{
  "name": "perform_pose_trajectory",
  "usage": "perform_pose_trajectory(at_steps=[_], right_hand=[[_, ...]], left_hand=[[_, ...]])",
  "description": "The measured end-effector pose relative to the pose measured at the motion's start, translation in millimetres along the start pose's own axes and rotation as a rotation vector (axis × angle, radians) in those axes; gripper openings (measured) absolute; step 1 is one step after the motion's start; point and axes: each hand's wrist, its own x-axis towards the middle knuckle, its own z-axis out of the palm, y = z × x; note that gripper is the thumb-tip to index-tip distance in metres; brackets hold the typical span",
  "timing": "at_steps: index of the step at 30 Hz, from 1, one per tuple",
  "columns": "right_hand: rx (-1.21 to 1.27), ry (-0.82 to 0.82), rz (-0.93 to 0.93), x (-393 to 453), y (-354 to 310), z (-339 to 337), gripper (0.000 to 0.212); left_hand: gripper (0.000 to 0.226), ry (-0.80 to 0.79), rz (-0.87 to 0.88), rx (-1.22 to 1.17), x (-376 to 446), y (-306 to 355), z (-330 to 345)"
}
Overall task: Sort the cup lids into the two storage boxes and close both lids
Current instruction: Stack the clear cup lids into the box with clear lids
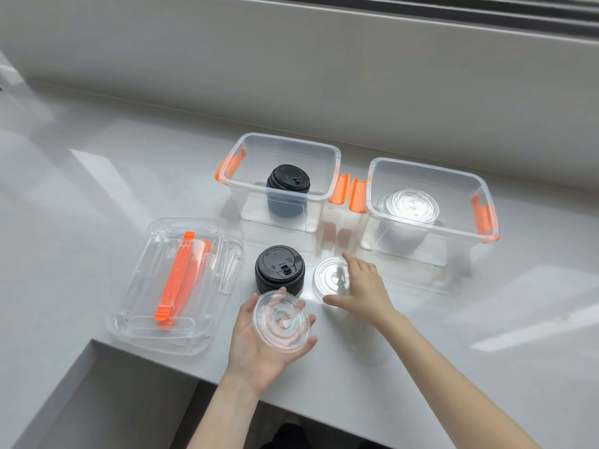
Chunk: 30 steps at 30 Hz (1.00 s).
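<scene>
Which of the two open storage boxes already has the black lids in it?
The left box, the one nearer the removed box lids on the counter. A stack of black lids sits inside it; the right box holds only clear lids.

left hand point(259, 345) palm up, fingers curled round a clear lid point(281, 319), forearm bare, right hand point(363, 288) palm down, fingers spread, thumb extended toward the body, fingertips point(348, 257) on a second clear lid point(330, 277)
</scene>
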Motion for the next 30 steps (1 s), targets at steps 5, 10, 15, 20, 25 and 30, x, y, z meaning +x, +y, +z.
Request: perform_pose_trajectory(at_steps=[5,10,15,20,25,30], right_hand=[[0.436,0.024,-0.134,-32,-28,-21,0.095],[0.417,-0.158,-0.252,-68,-46,-13,0.092],[0.389,-0.164,-0.216,-77,-40,-14,0.095],[0.368,-0.174,-0.088,-84,-8,-21,0.108],[0.104,-0.145,0.037,-86,32,-4,0.109],[0.106,-0.05,0.032,-87,33,2,0.103]], left_hand=[[0.054,-0.01,-0.025,-0.039,6,0,2],[0.057,-0.055,-0.004,-0.054,12,-6,16],[0.042,-0.102,-0.016,0.005,13,-15,18],[0.042,-0.098,-0.064,0.011,17,-17,12],[0.05,-0.102,-0.064,0.047,17,-15,8],[0.04,-0.093,-0.063,0.064,15,-17,7]])
